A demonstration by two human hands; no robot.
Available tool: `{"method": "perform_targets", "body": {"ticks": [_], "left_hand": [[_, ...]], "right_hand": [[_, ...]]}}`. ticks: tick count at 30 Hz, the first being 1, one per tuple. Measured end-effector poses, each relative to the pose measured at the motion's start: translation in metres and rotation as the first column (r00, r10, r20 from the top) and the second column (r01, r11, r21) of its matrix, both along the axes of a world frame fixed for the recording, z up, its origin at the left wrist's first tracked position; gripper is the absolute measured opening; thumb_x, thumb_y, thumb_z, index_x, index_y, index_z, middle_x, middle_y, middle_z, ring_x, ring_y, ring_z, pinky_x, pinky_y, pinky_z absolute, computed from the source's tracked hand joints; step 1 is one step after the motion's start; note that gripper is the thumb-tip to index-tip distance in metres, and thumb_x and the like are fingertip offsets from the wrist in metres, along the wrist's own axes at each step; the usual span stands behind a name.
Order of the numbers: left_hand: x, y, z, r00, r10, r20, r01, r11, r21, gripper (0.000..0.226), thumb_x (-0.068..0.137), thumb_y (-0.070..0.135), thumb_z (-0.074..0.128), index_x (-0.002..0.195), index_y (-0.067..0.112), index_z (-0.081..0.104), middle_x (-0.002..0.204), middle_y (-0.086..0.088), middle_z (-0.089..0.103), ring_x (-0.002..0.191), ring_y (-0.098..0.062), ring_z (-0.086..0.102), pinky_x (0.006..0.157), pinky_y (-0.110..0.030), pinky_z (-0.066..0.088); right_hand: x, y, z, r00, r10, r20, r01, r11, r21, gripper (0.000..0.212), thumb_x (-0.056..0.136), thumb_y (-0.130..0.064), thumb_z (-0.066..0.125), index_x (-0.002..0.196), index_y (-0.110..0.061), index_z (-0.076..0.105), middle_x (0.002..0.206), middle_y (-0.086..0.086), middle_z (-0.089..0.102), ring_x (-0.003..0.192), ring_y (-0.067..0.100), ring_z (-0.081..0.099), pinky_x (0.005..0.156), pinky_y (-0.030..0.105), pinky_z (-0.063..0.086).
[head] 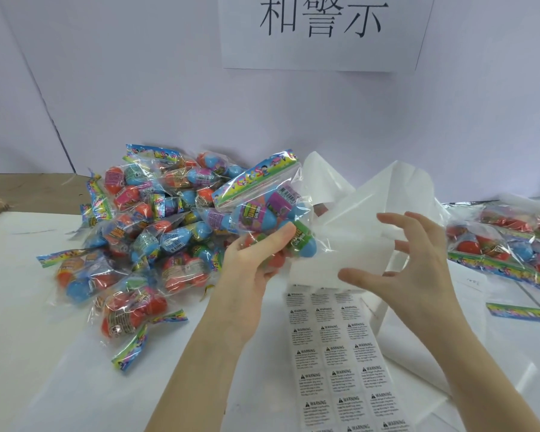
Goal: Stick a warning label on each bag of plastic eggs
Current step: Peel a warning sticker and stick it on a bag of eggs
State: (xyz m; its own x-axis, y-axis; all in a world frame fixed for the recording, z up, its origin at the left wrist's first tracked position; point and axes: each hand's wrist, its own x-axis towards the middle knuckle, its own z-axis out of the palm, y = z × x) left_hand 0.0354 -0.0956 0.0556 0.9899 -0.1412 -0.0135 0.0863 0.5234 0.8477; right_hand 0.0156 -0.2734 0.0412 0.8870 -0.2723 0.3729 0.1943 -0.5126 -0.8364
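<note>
L hand (253, 260) grips bag (262, 210) (R hand (415, 263) prob. empty).

A pale lilac wall (138, 88) is seen at 12 o'clock, with a white paper sign (321, 32) fixed to it. A white-covered table (28, 353) is evenly lit.

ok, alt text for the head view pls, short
The left hand holds up a clear bag of plastic eggs while the open right hand hovers over a sheet of warning labels on the white table. More bags lie in a pile at left and a row at right.
</note>
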Motion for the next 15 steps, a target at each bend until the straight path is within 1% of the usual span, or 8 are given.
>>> {"method": "perform_targets", "body": {"ticks": [1, 3, 6, 8, 10, 11, 13, 15], "left_hand": [[0.0, 0.0, 0.0, 1.0, 0.018, 0.001, -0.018, 1.0, 0.006, 0.026, 0.049, 0.024, 0.075, 0.073, 0.016, 0.067, 0.068, 0.004, 0.063, 0.068, -0.011, 0.053, 0.082, -0.028, 0.042], [-0.001, -0.002, 0.0, 0.999, 0.05, 0.012, -0.05, 0.998, 0.023, 0.028, 0.048, 0.024, 0.075, 0.073, 0.016, 0.068, 0.069, 0.005, 0.065, 0.071, -0.011, 0.054, 0.082, -0.026, 0.042], [-0.001, -0.006, -0.001, 0.998, 0.048, 0.037, -0.047, 0.998, -0.038, 0.018, 0.054, 0.007, 0.082, 0.066, 0.017, 0.072, 0.069, 0.004, 0.068, 0.07, -0.009, 0.06, 0.082, -0.028, 0.044], [-0.002, -0.009, -0.003, 0.997, 0.046, 0.066, -0.042, 0.997, -0.069, 0.005, 0.062, 0.013, 0.072, 0.06, 0.017, 0.071, 0.063, 0.004, 0.067, 0.063, -0.008, 0.062, 0.081, -0.031, 0.045], [-0.003, -0.011, -0.005, 0.993, 0.032, 0.114, -0.032, 0.999, -0.007, 0.004, 0.062, 0.013, 0.07, 0.06, 0.017, 0.071, 0.063, 0.005, 0.068, 0.06, -0.008, 0.063, 0.076, -0.028, 0.049], [-0.005, -0.013, -0.004, 0.99, 0.017, 0.141, -0.023, 0.999, 0.036, 0.006, 0.061, 0.011, 0.072, 0.062, 0.017, 0.072, 0.063, 0.005, 0.069, 0.059, -0.007, 0.064, 0.07, -0.023, 0.051], [-0.008, -0.017, -0.004, 0.984, 0.014, 0.178, -0.03, 0.996, 0.087, 0.026, 0.052, 0.003, 0.083, 0.07, 0.015, 0.07, 0.064, 0.005, 0.07, 0.056, -0.005, 0.064, 0.058, -0.015, 0.05], [-0.009, -0.019, -0.002, 0.983, 0.066, 0.172, -0.081, 0.993, 0.085, 0.031, 0.049, 0.015, 0.08, 0.076, 0.012, 0.067, 0.066, 0.004, 0.071, 0.057, -0.005, 0.065, 0.055, -0.013, 0.049]], "right_hand": [[0.001, 0.0, 0.0, 1.0, -0.007, 0.027, 0.006, 1.0, 0.03, 0.074, 0.051, -0.011, 0.089, 0.108, -0.038, 0.05, 0.13, -0.013, 0.027, 0.087, -0.017, 0.046, 0.062, 0.009, 0.047], [0.001, -0.001, 0.0, 0.998, 0.0, 0.065, -0.006, 0.995, 0.101, 0.067, 0.05, -0.015, 0.089, 0.099, -0.042, 0.053, 0.125, -0.014, 0.034, 0.084, -0.018, 0.05, 0.06, 0.003, 0.044], [0.001, 0.0, 0.003, 0.997, 0.04, 0.069, -0.055, 0.973, 0.226, 0.058, 0.043, -0.031, 0.085, 0.091, -0.045, 0.057, 0.117, -0.021, 0.045, 0.085, -0.013, 0.056, 0.064, 0.011, 0.046], [0.0, 0.001, 0.004, 0.995, 0.073, 0.063, -0.089, 0.946, 0.311, 0.06, 0.036, -0.043, 0.081, 0.092, -0.041, 0.059, 0.12, -0.014, 0.052, 0.088, -0.004, 0.061, 0.065, 0.016, 0.047], [0.001, 0.002, 0.003, 0.994, 0.085, 0.073, -0.106, 0.924, 0.368, 0.064, 0.034, -0.048, 0.078, 0.094, -0.036, 0.06, 0.123, -0.001, 0.056, 0.091, 0.004, 0.063, 0.063, 0.018, 0.048], [0.001, 0.004, 0.003, 0.994, 0.08, 0.081, -0.105, 0.918, 0.382, 0.064, 0.034, -0.049, 0.077, 0.095, -0.035, 0.06, 0.124, 0.003, 0.056, 0.091, 0.005, 0.063, 0.063, 0.018, 0.049], [0.001, 0.007, 0.003, 0.993, 0.068, 0.093, -0.098, 0.921, 0.377, 0.062, 0.037, -0.049, 0.076, 0.095, -0.036, 0.058, 0.125, 0.003, 0.055, 0.09, 0.002, 0.062, 0.065, 0.02, 0.049], [0.0, 0.008, 0.005, 0.994, 0.055, 0.099, -0.086, 0.939, 0.333, 0.061, 0.039, -0.051, 0.074, 0.096, -0.041, 0.056, 0.127, -0.004, 0.051, 0.091, -0.002, 0.061, 0.067, 0.019, 0.048]]}}
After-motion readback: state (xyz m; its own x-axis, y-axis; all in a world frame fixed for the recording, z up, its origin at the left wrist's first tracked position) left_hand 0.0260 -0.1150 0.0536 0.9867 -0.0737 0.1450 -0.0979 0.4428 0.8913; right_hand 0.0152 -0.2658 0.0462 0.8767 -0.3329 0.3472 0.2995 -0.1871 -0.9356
